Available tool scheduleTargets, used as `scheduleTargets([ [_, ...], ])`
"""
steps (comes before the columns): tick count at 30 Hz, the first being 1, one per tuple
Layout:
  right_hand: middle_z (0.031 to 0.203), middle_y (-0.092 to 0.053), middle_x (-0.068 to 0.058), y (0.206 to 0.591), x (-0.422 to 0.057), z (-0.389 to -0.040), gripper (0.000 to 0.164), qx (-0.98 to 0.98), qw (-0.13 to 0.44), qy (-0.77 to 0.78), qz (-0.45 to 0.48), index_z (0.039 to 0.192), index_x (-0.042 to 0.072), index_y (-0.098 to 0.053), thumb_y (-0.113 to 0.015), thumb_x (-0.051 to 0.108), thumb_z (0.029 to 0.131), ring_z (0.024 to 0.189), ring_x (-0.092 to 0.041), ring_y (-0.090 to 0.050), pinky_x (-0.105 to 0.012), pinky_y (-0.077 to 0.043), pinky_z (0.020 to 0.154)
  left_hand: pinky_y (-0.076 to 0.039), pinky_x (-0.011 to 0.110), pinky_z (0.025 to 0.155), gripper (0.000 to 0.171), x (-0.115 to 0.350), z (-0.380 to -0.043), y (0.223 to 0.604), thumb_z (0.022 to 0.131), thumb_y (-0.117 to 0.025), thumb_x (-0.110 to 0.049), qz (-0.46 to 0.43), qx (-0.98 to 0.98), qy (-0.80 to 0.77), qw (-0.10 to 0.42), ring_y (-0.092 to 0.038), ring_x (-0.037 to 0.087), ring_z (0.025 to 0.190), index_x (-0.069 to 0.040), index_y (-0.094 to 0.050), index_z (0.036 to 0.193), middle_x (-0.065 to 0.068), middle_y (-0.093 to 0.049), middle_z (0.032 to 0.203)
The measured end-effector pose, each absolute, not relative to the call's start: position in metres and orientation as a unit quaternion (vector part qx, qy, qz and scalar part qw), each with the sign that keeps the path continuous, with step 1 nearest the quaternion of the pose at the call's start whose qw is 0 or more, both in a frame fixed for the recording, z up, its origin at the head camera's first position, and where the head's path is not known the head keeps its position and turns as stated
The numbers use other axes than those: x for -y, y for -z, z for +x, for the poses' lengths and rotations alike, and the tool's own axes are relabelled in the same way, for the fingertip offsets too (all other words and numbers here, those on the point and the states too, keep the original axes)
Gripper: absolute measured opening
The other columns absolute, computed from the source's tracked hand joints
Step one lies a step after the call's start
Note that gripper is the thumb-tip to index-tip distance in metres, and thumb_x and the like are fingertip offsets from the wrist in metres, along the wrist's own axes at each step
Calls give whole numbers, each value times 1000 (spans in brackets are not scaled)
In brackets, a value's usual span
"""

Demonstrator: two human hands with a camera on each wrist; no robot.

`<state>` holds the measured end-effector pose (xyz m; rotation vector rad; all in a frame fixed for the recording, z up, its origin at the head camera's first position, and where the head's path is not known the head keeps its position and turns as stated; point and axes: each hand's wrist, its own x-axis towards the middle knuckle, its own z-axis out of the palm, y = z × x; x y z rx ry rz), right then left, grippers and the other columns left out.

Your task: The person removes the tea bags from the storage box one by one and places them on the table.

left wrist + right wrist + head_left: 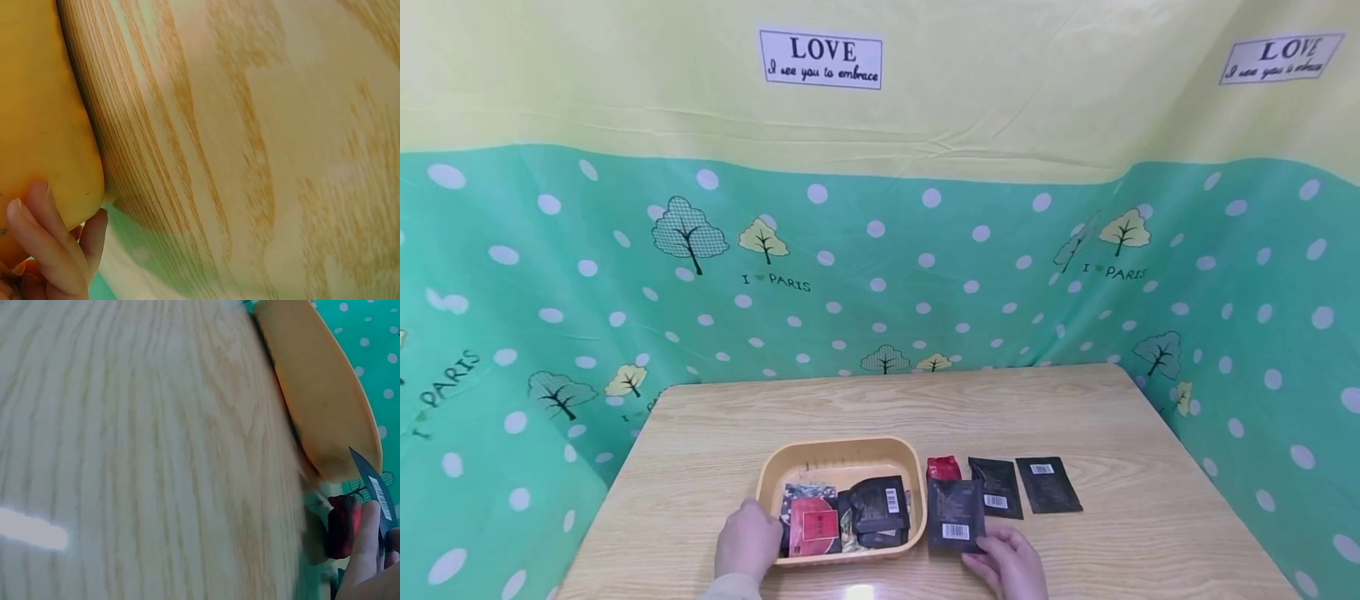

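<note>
A tan plastic tray (842,450) holds several flat packets, among them a pink-and-red packet (811,527) and a black packet (878,504). My left hand (748,537) grips the tray's left end; the left wrist view shows fingers (47,240) against its outer wall. Just right of the tray, my right hand (1011,562) pinches a black sachet (955,508) with a white barcode label by its lower right corner. In the right wrist view this sachet (377,490) is raised and seen nearly edge-on, between thumb and fingers.
Behind the held sachet lies a red packet (943,467), partly covered by it. Two more black sachets lie to the right, one near (997,483) and one farther off (1048,487). A green dotted cloth (880,283) hangs behind the wooden table (820,404).
</note>
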<state>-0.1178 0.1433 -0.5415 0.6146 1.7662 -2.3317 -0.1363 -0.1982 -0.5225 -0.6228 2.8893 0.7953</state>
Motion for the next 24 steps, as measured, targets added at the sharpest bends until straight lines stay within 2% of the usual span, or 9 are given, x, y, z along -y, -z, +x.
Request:
scheduleTargets([
  [9, 93, -62, -12, 545, -156, -115, 62, -618, 147, 748, 193, 129, -20, -26, -56, -6, 76, 80, -19, -64, -41, -56, 76, -51, 50, 67, 35, 195, -139, 521, 81, -52, -10, -217, -937, -270, 52, -62, 36, 74, 17, -49, 104, 28, -60, 84],
  [17, 87, -65, -10, 550, -168, -112, 57, -668, 220, 691, 165, 125, -24, -29, -53, 0, 79, 80, -24, -67, -40, -56, 74, -52, 49, 66, 35, 195, -139, 521, 81, -51, -8, -221, -938, -263, 49, -62, 36, 73, 17, -49, 105, 29, -60, 83],
  [24, 83, -66, -6, 556, -173, -109, 52, -700, 254, 655, 128, 117, -20, -44, -58, 9, 77, 75, -21, -67, -37, -56, 68, -51, 49, 65, 36, 195, -139, 520, 81, -52, -9, -220, -937, -267, 47, -62, 36, 72, 17, -49, 105, 29, -60, 83],
])
